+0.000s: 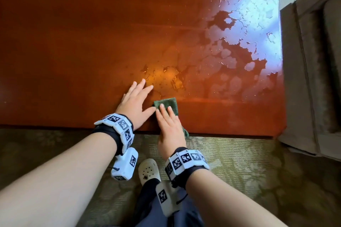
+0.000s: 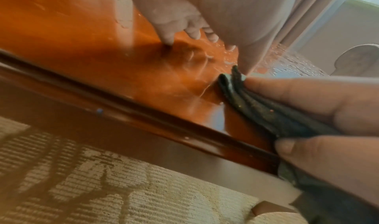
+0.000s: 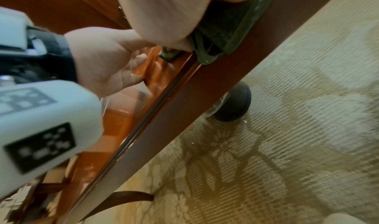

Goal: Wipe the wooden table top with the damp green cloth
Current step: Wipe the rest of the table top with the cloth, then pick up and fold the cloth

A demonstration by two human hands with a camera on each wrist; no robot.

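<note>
Right hand (image 1: 168,127) flat, fingers straight, pressing green cloth (image 1: 167,104) at table top's (image 1: 73,42) near edge — left hand (image 1: 134,101) splayed beside, likely bracing.

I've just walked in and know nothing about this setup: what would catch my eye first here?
Probably the glossy reddish table top, with pale patches of wetness shining across its far right part. Near the front edge, the right hand presses a green cloth, part of it hanging over the edge, while the left hand lies flat beside it. Both wrists wear bands of black-and-white markers.
</note>
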